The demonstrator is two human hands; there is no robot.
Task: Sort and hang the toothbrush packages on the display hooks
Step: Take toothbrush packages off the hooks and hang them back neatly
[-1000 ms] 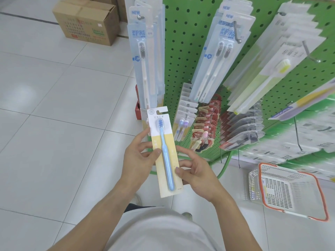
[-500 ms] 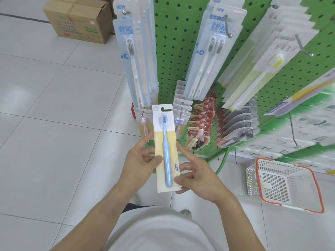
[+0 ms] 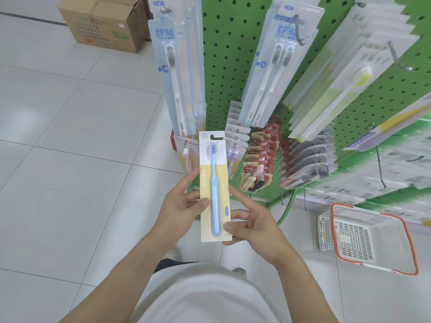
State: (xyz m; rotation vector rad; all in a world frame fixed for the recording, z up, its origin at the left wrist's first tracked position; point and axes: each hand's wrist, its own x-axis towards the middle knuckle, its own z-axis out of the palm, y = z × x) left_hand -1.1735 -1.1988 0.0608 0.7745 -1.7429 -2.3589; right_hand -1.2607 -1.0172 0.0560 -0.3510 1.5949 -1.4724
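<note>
Below the pegboard (image 3: 224,73), both hands pinched one toothbrush package (image 3: 214,187) upright, left hand (image 3: 180,206) at nine o'clock, right hand (image 3: 253,226) at four, probably to read and sort it.

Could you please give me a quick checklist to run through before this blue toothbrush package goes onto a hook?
1. Package held firmly: ok. The left hand and right hand both pinch the blue toothbrush package.
2. Hang slot at the top, uncovered: ok.
3. Package upright, front facing the person: ok.
4. Matching row found: cannot tell; a similar yellow card with a pink toothbrush hangs just behind.
5. Free space on that hook: cannot tell.
6. Path to the pegboard: ok, though blue hanging packs dangle just above.
</note>
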